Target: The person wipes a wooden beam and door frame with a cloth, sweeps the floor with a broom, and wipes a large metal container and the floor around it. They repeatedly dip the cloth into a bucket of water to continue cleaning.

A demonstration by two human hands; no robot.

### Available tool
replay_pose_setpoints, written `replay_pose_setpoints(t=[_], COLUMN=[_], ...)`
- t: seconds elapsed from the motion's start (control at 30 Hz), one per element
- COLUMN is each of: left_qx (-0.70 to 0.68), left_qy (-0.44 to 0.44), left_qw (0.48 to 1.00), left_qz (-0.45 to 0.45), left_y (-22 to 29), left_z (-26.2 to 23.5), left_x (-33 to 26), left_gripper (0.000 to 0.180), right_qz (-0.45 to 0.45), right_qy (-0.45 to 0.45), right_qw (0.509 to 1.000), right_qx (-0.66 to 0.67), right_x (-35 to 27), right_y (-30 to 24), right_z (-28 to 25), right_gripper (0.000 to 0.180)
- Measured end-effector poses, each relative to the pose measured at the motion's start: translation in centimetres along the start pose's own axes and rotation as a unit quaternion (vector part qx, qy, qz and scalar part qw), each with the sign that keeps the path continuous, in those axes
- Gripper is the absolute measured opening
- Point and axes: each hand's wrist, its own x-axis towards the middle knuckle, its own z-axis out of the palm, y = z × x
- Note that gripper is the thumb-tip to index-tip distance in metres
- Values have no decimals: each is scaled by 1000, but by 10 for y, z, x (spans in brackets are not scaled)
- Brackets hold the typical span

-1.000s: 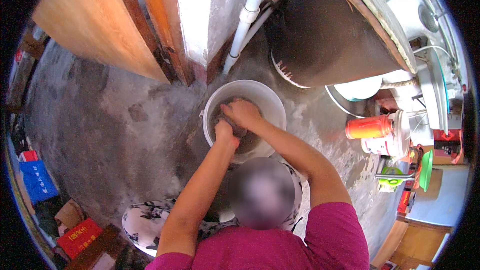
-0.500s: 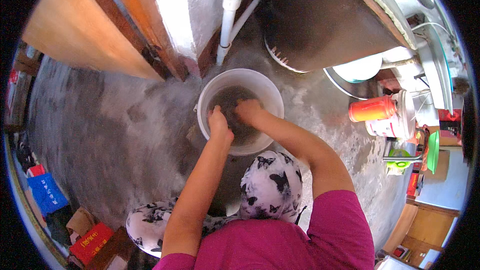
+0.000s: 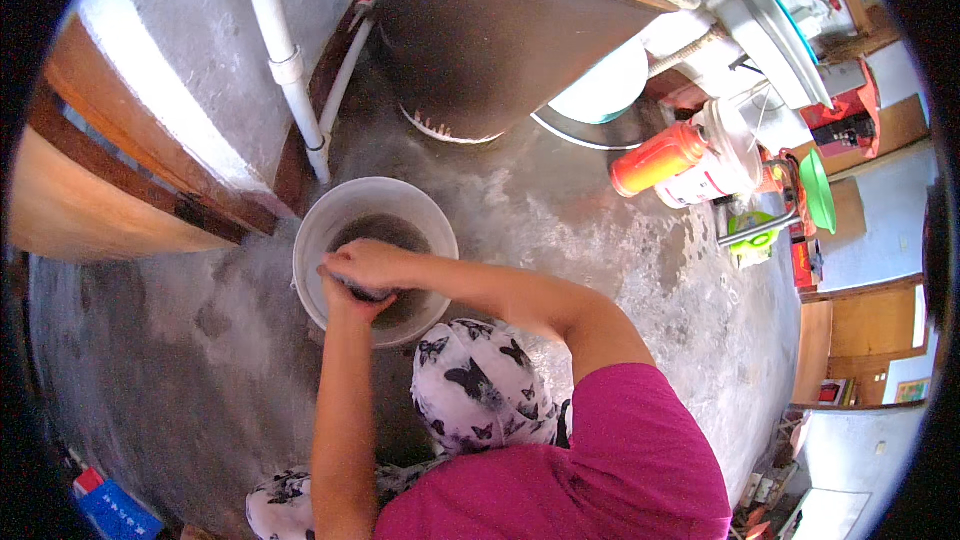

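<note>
A whitish plastic bucket (image 3: 443, 237) stands on the floor in front of me, with dark, murky water (image 3: 405, 230) inside. Both hands are together over its near left part. My left hand (image 3: 350, 302) is curled from below and the left side, its fingers partly hidden. Over it lies my right hand (image 3: 374, 264), bent inward with its fingers closed. Between the two palms shows a small dark thing (image 3: 366, 292), whose kind I cannot make out.
A large brown vat (image 3: 470, 35) stands beyond the bucket. White pipes (image 3: 285, 65) run down the wall at the left, near a wooden door (image 3: 100, 210). To the right are an orange-red flask (image 3: 657, 160) and a white pail (image 3: 735, 155). My patterned knee (image 3: 475, 380) is close to the bucket.
My hands have come up from inside the bucket and closed together around a dark thing. The whole view has swung right, so the bucket sits farther left.
</note>
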Motion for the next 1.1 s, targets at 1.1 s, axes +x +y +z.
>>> replay_pose_setpoints(t=[1.1], left_qx=[81], left_qy=[60], left_qw=[994], left_qz=[43], left_y=[2], left_z=[-28], left_x=[11], left_gripper=[68], right_qz=[173], right_qy=[-249], right_qw=[943], right_qx=[-135], right_x=[46], right_y=[45], right_z=[0], right_gripper=[62])
